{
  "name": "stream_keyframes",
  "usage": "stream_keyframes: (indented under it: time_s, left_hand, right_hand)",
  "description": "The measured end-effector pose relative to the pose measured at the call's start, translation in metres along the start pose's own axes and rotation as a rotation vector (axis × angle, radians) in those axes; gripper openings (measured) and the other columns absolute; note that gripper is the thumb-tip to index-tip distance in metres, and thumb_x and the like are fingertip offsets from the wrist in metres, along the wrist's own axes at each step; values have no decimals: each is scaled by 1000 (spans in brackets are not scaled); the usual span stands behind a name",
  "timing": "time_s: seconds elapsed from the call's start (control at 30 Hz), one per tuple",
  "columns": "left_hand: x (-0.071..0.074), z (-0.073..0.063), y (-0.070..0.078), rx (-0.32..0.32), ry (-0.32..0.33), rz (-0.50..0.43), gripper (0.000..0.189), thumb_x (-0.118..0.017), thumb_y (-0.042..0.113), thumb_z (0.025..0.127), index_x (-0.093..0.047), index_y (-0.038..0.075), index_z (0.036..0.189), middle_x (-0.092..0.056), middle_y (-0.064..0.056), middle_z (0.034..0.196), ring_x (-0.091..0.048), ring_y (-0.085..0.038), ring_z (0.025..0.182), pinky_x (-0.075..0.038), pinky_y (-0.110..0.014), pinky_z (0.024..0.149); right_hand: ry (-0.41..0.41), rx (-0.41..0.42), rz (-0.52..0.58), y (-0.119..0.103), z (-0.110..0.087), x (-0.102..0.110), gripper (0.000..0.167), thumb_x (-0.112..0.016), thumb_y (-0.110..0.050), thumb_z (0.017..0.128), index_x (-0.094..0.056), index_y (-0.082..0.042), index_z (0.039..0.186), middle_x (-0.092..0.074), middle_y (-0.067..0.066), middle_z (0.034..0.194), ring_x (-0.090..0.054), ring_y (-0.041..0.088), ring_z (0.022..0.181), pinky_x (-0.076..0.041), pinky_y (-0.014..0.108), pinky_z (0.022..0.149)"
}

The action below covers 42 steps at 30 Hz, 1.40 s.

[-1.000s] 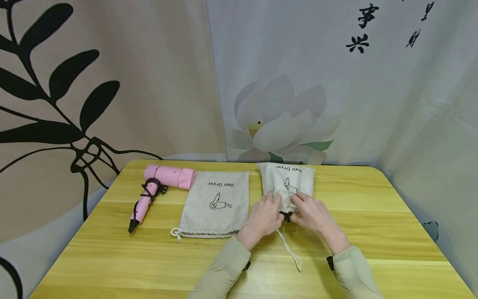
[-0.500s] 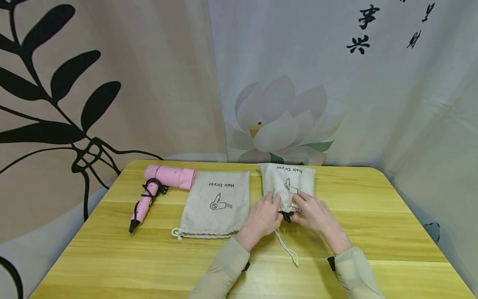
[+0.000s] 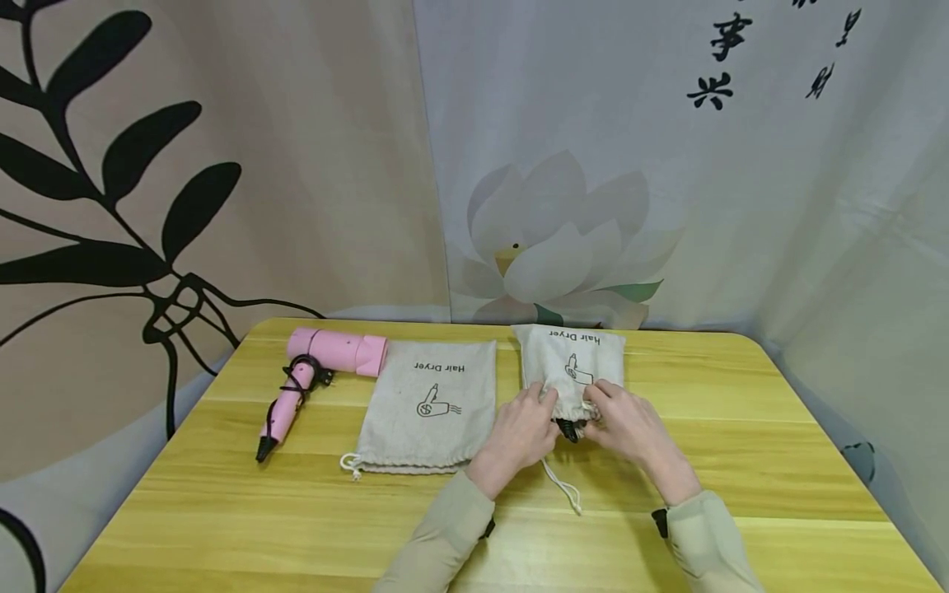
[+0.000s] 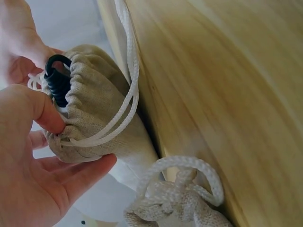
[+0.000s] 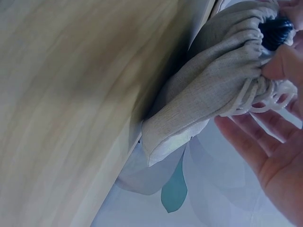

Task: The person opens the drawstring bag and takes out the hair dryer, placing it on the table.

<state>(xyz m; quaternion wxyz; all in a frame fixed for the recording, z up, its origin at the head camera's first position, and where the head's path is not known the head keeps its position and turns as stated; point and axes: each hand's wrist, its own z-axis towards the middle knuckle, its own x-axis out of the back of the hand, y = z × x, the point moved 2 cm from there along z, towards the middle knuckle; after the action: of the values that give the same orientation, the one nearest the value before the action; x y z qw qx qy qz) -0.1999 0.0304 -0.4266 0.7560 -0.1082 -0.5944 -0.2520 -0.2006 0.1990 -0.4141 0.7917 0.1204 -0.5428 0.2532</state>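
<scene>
A light grey drawstring bag (image 3: 571, 358) printed "Hair Dryer" lies bulging on the table, its mouth gathered towards the person. Black coiled cord (image 4: 59, 85) pokes out of the mouth. My left hand (image 3: 519, 432) pinches the left side of the rim, thumb (image 4: 51, 116) on top and fingers beneath. On the other side my right hand (image 3: 630, 424) pinches the rim, with bunched white drawstring (image 5: 279, 101) at its fingers. A longer drawstring loop (image 3: 565, 487) trails from the left side onto the table. The bag's contents are hidden apart from the cord.
To the left, a second "Hair Dryer" bag (image 3: 426, 412) lies flat, its knotted string (image 3: 352, 465) at the near left corner. Beyond it rests a pink hair dryer (image 3: 337, 350) with black cord wrapped round its handle. A printed curtain (image 3: 356, 165) hangs behind the wooden table (image 3: 296, 527).
The trailing drawstring loop has shortened, its end drawn up and to the left. My right hand has shifted slightly right; my left hand stays nearly in place.
</scene>
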Motion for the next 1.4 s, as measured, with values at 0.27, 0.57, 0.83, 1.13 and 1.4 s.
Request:
stream_keyframes:
  time_s: [0.27, 0.57, 0.83, 1.13, 1.4]
  left_hand:
    - [-2, 0, -2, -15, 33, 6, 35, -63, 19, 83, -56, 8, 116, -59, -15, 125, -64, -24, 98, -57, -30, 65]
    - [-3, -1, -3, -36, 71, 27, 33, -66, 18, 82, -58, 8, 112, -63, -11, 115, -64, -19, 88, -54, -25, 59]
    - [-4, -1, -3, -33, 61, 24, 33, -67, 17, 81, -59, 8, 112, -64, -9, 112, -64, -18, 85, -53, -25, 59]
    - [-7, -3, -3, -31, 33, 42, 34, -67, 17, 81, -60, 6, 112, -64, -8, 108, -62, -16, 83, -53, -23, 59]
    - [-8, -3, -3, -8, 32, 68, 20, -66, 18, 83, -61, 6, 98, -62, -3, 90, -58, -14, 72, -48, -21, 52]
  right_hand:
    - [6, -10, -4, 1, -1, 1, 32, -74, -10, 63, -61, -8, 92, -56, -1, 81, -49, 9, 64, -39, 18, 48]
    - [10, -26, -21, 3, -2, 1, 30, -75, -12, 64, -61, -9, 90, -53, -2, 77, -48, 10, 65, -36, 18, 46]
    - [-9, -50, -35, 4, -3, 0, 29, -74, -12, 65, -61, -10, 91, -54, -2, 77, -47, 12, 66, -35, 21, 45]
    - [-35, -59, -28, 4, -5, -2, 28, -73, -10, 64, -60, -10, 89, -54, -2, 78, -47, 12, 67, -36, 23, 47]
    - [-43, -58, -46, 3, -6, -8, 30, -76, -15, 65, -55, -11, 86, -49, -2, 77, -43, 13, 67, -34, 23, 47]
